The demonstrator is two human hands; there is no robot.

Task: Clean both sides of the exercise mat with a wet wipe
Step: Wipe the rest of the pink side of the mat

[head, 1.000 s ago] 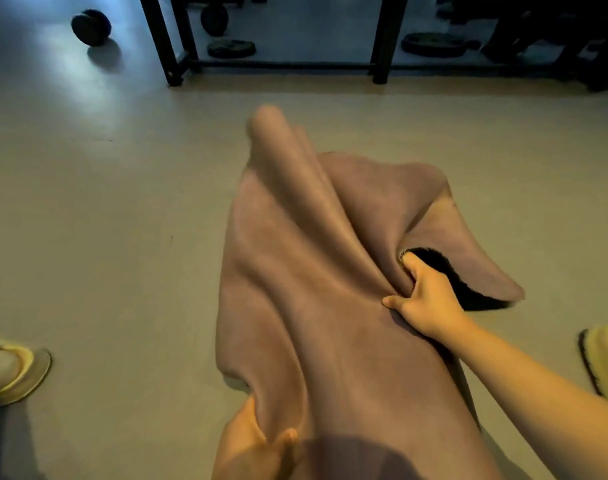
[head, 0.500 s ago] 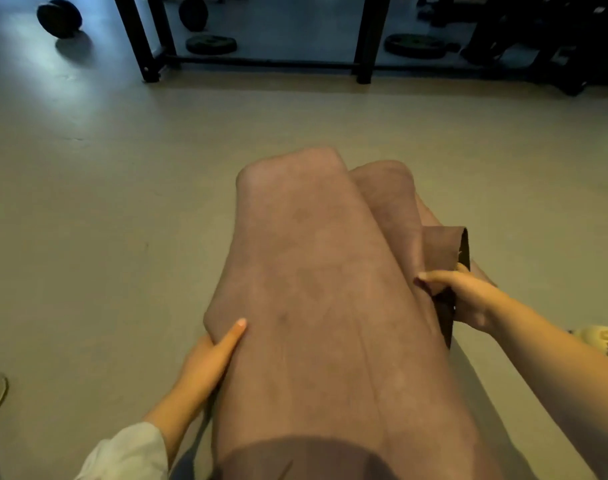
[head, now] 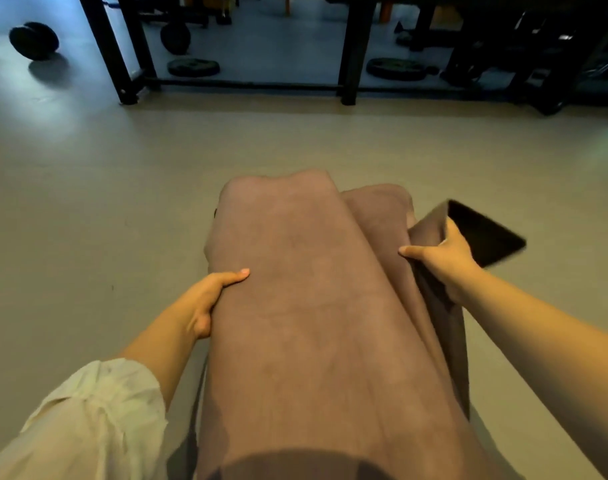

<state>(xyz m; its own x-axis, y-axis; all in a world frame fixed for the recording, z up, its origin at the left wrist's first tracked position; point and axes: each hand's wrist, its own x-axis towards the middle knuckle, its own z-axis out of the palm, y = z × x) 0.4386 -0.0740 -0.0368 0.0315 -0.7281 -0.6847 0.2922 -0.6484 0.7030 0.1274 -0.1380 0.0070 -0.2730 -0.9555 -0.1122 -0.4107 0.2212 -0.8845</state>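
The mauve exercise mat [head: 306, 306] is lifted off the floor and hangs in a folded bulge in front of me, its black underside showing at a turned corner on the right. My left hand [head: 209, 299] grips the mat's left edge, thumb on top. My right hand [head: 444, 261] grips the right edge beside the black corner. No wet wipe is in view.
The grey gym floor [head: 88, 220] spreads on all sides. A black rack frame [head: 351, 46] stands at the back with weight plates [head: 193, 67] on the floor behind it. A dumbbell [head: 34, 39] lies at the far left.
The mat has bunched closer and higher. My left hand moved up along its left edge. My right hand turned the corner outward, so more black underside shows.
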